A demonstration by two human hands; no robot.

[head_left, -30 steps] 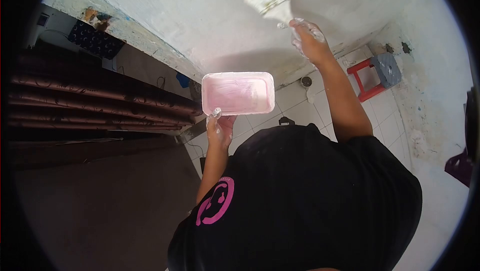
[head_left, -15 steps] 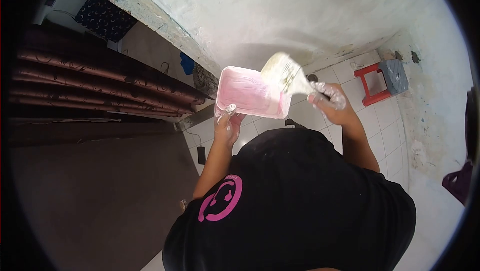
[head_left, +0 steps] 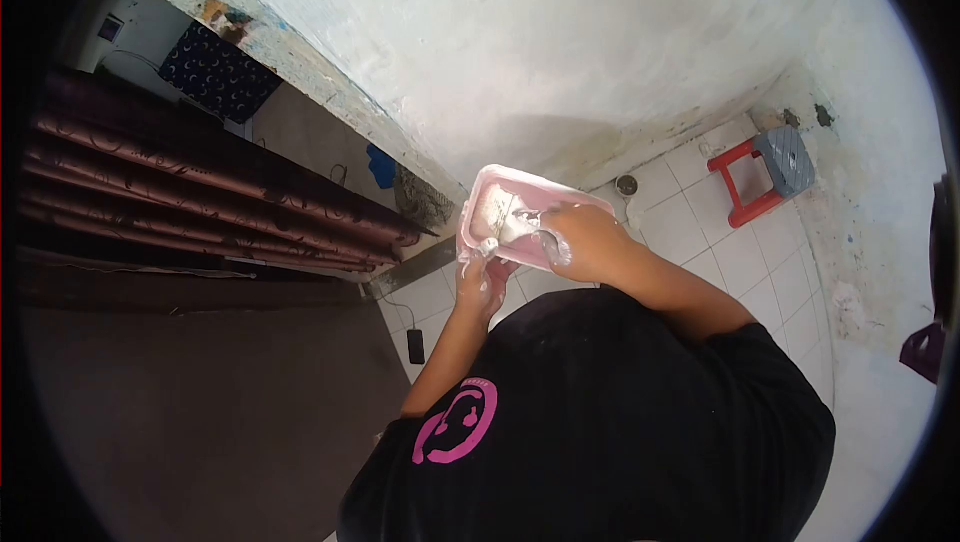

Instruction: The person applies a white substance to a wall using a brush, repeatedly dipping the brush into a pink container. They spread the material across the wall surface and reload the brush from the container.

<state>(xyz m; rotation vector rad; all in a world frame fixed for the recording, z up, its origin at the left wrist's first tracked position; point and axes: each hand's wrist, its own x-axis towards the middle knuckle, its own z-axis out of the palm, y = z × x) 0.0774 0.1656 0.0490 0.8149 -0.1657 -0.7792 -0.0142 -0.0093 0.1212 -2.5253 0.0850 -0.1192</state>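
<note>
My left hand [head_left: 482,277] grips the near left corner of a pink rectangular tub [head_left: 535,179], thumb over the rim. White paint smears the fingers. My right hand [head_left: 588,242] reaches into the tub, closed around the handle of a wide paintbrush [head_left: 495,210]. The brush head lies inside the tub toward its left end, coated white. Most of the handle is hidden by my right hand, and the tub's contents are largely covered.
A whitish, patchy wall [head_left: 560,52] rises just ahead. A red and grey stool [head_left: 742,192] stands on the tiled floor at the right. Brown curtains [head_left: 230,187] hang at the left by a doorway. A black phone-like object [head_left: 415,346] lies on the floor with a cable.
My right hand has moved left and down, bringing the paintbrush from above the tub's right end into the tub. The tub appears slightly lower and farther right in view.
</note>
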